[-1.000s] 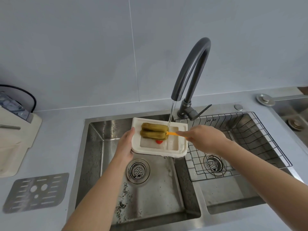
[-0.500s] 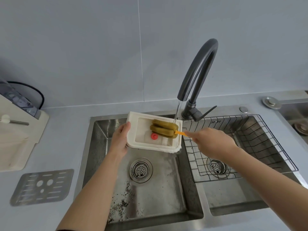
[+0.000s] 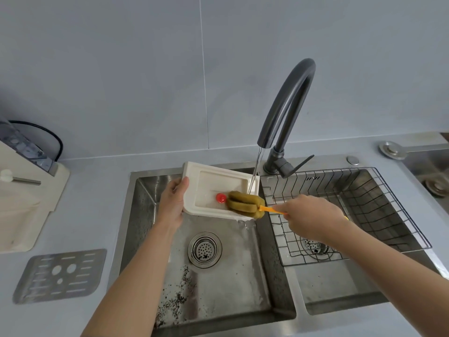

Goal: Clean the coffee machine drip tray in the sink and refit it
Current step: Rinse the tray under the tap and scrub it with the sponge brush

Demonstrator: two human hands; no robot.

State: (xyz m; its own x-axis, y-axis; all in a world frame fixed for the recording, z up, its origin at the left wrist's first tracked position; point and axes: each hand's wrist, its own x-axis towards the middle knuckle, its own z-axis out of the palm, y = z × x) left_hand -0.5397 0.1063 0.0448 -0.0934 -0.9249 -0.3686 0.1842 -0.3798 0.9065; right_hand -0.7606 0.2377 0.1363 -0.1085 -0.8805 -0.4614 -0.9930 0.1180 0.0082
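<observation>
My left hand (image 3: 173,203) grips the left edge of the cream drip tray (image 3: 213,181) and holds it tilted over the left basin of the sink (image 3: 143,215). A red float (image 3: 221,197) sits inside the tray. My right hand (image 3: 313,218) holds the orange handle of a sponge brush; its green-brown sponge head (image 3: 245,205) presses on the tray's near right corner. Water runs from the dark tap (image 3: 289,105) into the tray's right end and spills off its near right corner. The metal grille (image 3: 60,274) of the tray lies on the counter at left.
The cream coffee machine (image 3: 24,205) stands on the counter at far left with a black cable behind. A wire rack (image 3: 359,210) sits in the right basin. Coffee grounds speckle the left basin floor near the drain (image 3: 204,249). A second sink edge shows at far right.
The sponge head has slid from the tray's far middle to its near right corner, uncovering the red float. The tray has shifted a little left under the running water.
</observation>
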